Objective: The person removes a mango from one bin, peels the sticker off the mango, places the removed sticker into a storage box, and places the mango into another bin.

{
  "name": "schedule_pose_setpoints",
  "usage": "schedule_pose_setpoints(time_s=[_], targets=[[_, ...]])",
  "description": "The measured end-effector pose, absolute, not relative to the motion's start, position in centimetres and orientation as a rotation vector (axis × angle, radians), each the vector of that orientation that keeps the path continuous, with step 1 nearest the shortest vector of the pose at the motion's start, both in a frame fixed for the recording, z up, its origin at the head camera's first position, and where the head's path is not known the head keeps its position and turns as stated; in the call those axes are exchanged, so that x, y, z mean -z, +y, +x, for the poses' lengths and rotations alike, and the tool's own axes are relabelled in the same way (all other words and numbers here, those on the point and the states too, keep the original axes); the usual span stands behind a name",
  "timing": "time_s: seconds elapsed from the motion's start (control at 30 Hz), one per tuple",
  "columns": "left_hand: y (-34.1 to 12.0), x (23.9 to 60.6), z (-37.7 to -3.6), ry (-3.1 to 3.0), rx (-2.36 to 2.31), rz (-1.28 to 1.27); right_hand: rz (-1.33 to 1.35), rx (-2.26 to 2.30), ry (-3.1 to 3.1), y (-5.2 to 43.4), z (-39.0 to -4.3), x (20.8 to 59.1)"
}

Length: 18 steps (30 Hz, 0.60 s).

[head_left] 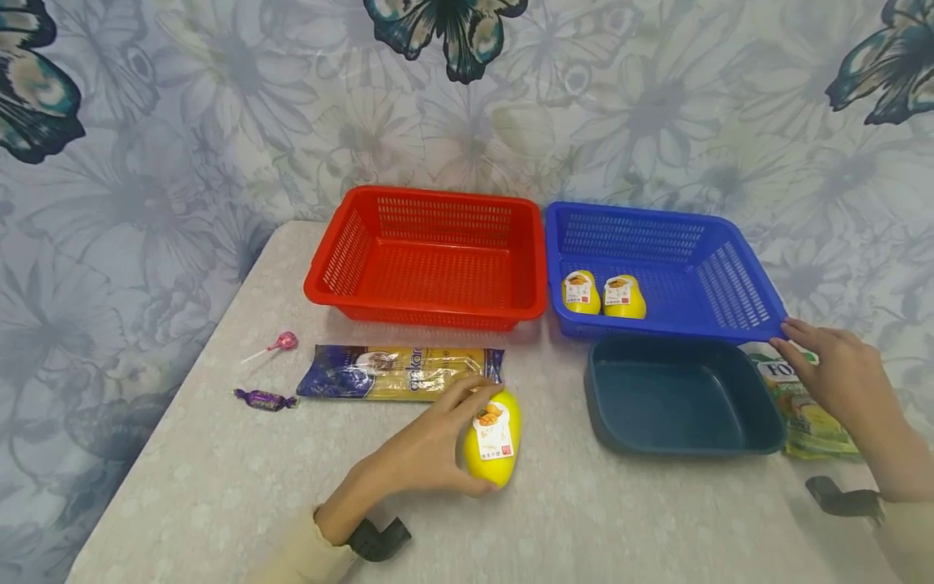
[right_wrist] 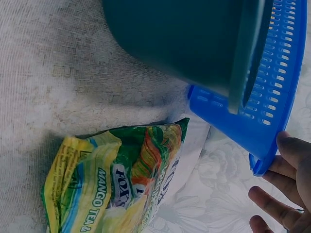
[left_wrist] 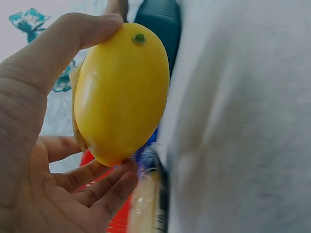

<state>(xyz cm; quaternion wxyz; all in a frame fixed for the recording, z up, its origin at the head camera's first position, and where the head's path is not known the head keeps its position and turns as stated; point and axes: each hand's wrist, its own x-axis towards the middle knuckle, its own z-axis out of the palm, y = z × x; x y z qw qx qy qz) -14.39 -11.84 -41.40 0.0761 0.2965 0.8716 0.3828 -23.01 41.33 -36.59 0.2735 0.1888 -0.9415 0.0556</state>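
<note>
My left hand [head_left: 430,446] holds a yellow toy mango [head_left: 499,438] above the table, thumb at one end and fingertips at the other. A white label shows on it in the head view; its green stem nub faces the left wrist camera. Over on the right, my right hand [head_left: 839,369] pinches the front right corner of the blue basket [head_left: 751,276], thumb on the rim and fingers beneath. Two similar labelled mangoes, one [head_left: 581,292] beside the other [head_left: 623,297], sit inside that basket at its front left.
A red basket [head_left: 426,315] adjoins the blue one. In front stand a dark teal tub [head_left: 686,397] and a pasta packet [head_left: 409,373]. Farther left lie a lollipop [head_left: 286,341] and a purple-wrapped candy [head_left: 265,400]. A green FOX'S bag [right_wrist: 126,174] lies right of the tub.
</note>
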Motion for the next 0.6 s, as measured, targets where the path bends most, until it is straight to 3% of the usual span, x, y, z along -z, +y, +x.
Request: schedule_pose_setpoints(time_s=[0.4, 0.6], targets=[[-12.2, 43.0, -13.6, 2.616, -1.121, 0.893, 0.432, -0.107, -2.656, 40.4, -23.4, 36.2], [-12.1, 43.3, -13.6, 2.650, -1.130, 0.905, 0.464, -0.119, -2.546, 37.9, -22.1, 33.6]])
